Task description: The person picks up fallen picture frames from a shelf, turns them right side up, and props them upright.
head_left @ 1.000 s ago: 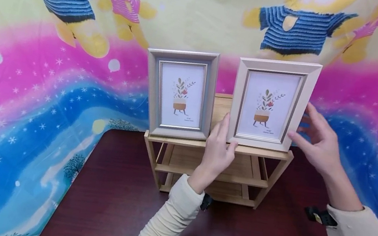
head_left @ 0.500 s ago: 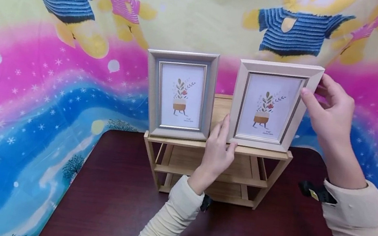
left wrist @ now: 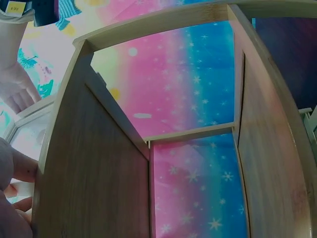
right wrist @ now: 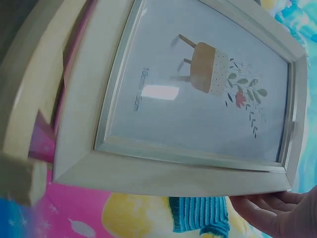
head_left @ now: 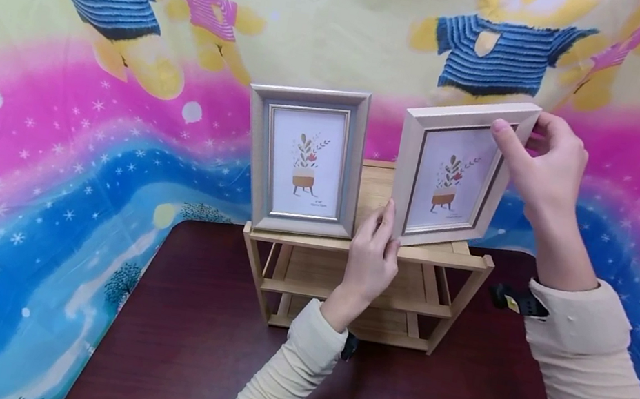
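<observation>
Two upright picture frames with a potted-plant print stand on the top of a wooden shelf rack [head_left: 359, 297]. The right one, a cream picture frame [head_left: 456, 179], is angled, its right side set farther back. My right hand [head_left: 551, 170] pinches its upper right corner, thumb on the front and fingers behind. At its lower left corner my left hand [head_left: 370, 260] grips the edge, fingers up along the side and thumb at the bottom. The other, a silvery picture frame [head_left: 308, 163], faces forward untouched. In the right wrist view the cream frame's front [right wrist: 198, 124] shows large.
The rack's lower tiers sit beneath the frames on a dark red-brown table [head_left: 184, 345]. Behind hangs a printed backdrop [head_left: 84, 141] with teddy bears. In the left wrist view the rack's side rail [left wrist: 148, 27] and shelf boards appear close up.
My right hand has risen from the cream picture frame's lower right side to its top corner. That frame has turned, its right side swinging back. The left hand has barely moved.
</observation>
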Demonstrator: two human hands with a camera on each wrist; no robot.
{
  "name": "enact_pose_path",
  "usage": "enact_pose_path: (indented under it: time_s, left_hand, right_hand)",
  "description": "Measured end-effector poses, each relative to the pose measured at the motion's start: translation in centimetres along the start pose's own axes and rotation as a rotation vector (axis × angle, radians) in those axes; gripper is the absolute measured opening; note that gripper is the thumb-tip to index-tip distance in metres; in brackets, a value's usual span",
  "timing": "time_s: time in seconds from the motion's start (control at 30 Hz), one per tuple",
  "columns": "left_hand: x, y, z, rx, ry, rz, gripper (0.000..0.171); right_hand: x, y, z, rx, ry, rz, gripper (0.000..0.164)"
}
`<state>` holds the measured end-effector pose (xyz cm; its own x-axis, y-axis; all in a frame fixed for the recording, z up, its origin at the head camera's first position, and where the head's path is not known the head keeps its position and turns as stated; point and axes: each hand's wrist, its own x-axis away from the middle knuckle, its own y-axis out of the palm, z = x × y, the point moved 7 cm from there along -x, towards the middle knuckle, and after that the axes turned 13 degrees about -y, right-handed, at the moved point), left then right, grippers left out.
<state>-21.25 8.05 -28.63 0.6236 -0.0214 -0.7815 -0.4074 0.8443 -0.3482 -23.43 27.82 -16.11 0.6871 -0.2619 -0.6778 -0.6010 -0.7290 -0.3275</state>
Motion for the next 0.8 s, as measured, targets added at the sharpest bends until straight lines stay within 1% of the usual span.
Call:
enact_pose_path:
  time_s: [0.1, 0.3, 0.4, 0.57, 0.7, 0.8]
  left_hand:
    - [0.0, 0.0, 0.0, 0.005, 0.013, 0.012, 0.055]
    - [0.2, -0.1, 0.1, -0.009, 0.034, 0.021, 0.05]
    - [0.2, -0.1, 0.1, -0.004, 0.048, 0.037, 0.049]
    - [0.4, -0.2, 0.4, 0.003, 0.1, 0.076, 0.047]
    - [0.7, -0.1, 0.8, -0.002, 0.146, 0.101, 0.047]
    - [0.8, -0.2, 1.0, -0.011, 0.164, 0.112, 0.047]
  right_hand:
    - [-0.1, 0.5, 0.0, 0.013, -0.003, -0.021, 0.054]
    - [-0.5, 1.4, 0.0, -0.004, 0.01, -0.04, 0.055]
    - [-0.9, 1.8, -0.1, -0.005, 0.015, -0.048, 0.055]
    - [-1.5, 2.5, 0.1, -0.02, 0.041, -0.054, 0.051]
    - [-1.8, 3.0, 0.1, -0.075, 0.063, -0.057, 0.048]
    - [-2.0, 3.3, 0.1, -0.142, 0.083, -0.06, 0.046]
